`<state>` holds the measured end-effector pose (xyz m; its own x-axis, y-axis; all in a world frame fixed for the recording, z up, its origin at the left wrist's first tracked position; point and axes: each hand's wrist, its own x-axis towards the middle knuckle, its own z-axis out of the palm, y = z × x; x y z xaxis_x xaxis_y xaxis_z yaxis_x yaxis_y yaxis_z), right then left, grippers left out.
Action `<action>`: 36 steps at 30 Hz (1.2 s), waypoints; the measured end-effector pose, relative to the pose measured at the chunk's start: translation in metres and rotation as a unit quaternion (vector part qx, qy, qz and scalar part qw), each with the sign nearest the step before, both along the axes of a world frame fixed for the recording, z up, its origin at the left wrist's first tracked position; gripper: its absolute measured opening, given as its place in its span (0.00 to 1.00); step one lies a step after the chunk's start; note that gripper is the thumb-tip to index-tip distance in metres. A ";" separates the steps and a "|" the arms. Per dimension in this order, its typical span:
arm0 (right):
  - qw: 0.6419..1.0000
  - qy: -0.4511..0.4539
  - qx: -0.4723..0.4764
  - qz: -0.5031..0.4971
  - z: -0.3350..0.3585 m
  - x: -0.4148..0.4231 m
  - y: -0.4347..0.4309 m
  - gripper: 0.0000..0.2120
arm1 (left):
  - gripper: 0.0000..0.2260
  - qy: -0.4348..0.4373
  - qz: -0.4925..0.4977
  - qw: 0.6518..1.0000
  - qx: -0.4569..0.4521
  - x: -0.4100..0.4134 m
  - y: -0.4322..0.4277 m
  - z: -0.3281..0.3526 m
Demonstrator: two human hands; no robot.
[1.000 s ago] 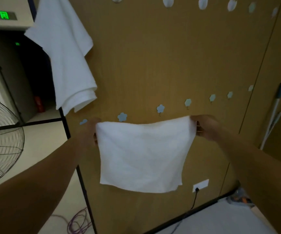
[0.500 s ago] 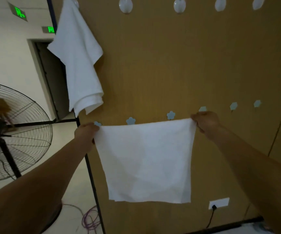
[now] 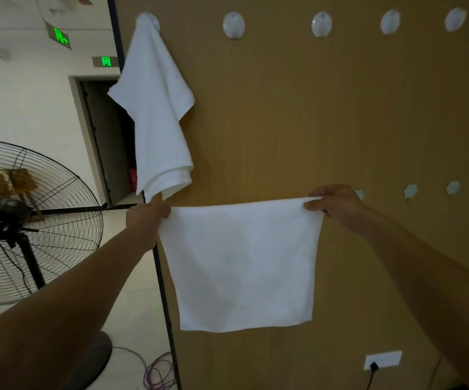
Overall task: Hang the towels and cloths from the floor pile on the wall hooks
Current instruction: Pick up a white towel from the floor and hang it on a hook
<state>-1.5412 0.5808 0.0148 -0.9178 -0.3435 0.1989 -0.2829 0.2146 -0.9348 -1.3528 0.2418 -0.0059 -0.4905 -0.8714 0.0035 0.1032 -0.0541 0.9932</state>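
A person held a thin white square cloth [image 3: 241, 263] up flat in front of the brown wooden wall [image 3: 312, 122]. The left hand [image 3: 146, 218] pinched its top left corner. The right hand [image 3: 337, 206] pinched its top right corner. Each grip was tight on the cloth.

A thick white towel [image 3: 157, 122] hung from a round clear hook [image 3: 154, 21], and its bottom was just above the left hand. The right hand hid part of a small pale six-sided hook [image 3: 359, 194]. A big black wire fan [image 3: 16, 220] stood to the left.

There were five round hooks, three small pale hooks, one towel, one cloth, two green signs [image 3: 60, 38] and one white wall socket [image 3: 382, 360].
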 end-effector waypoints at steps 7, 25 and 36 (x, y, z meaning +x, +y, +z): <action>0.999 0.037 -0.012 -0.024 0.005 -0.003 -0.016 0.14 | 0.19 -0.038 0.020 0.982 -0.186 0.003 -0.003 -0.004; 0.981 0.155 0.015 -0.113 0.018 0.006 -0.033 0.09 | 0.07 -0.093 0.137 0.932 -0.321 0.015 0.004 0.025; 0.986 0.133 -0.099 0.009 0.047 0.019 -0.042 0.02 | 0.14 0.110 0.049 0.959 -0.256 -0.003 0.057 0.076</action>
<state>-1.5219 0.5391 0.0614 -0.8178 -0.2893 0.4976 -0.5266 0.0271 -0.8497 -1.3560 0.2990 0.0703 -0.3447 -0.7698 0.5372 0.2938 0.4551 0.8406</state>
